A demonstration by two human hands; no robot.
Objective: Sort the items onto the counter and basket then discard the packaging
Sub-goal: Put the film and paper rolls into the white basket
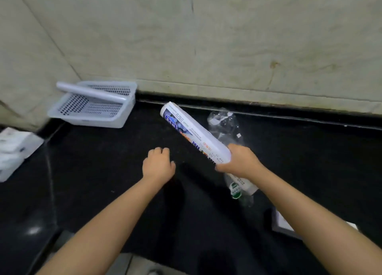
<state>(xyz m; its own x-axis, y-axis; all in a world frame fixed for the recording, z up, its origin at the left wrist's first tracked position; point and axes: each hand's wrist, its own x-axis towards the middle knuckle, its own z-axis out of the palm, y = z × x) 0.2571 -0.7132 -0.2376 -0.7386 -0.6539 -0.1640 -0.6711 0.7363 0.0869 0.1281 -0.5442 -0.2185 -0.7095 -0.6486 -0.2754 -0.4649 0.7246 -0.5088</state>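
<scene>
Head view, dark bench [93, 171]. Right hand [239, 161]: clenched around printed roll [194, 134], raised aslant, likely bound for sorting. Left hand [158, 164]: loosely curled, holding nothing, hovering. Perforated basket [62, 117] in far-left corner holds a plain roll [91, 92]. Clear packaging [224, 123] lies behind; its contents unclear. White items at left edge cut off, unidentifiable.

A home kitchen or utility corner is showing here: a black polished stone counter [103, 161] is running along a pale tiled wall [227, 36], with a white perforated plastic basket [91, 107] sitting in the corner.
</scene>
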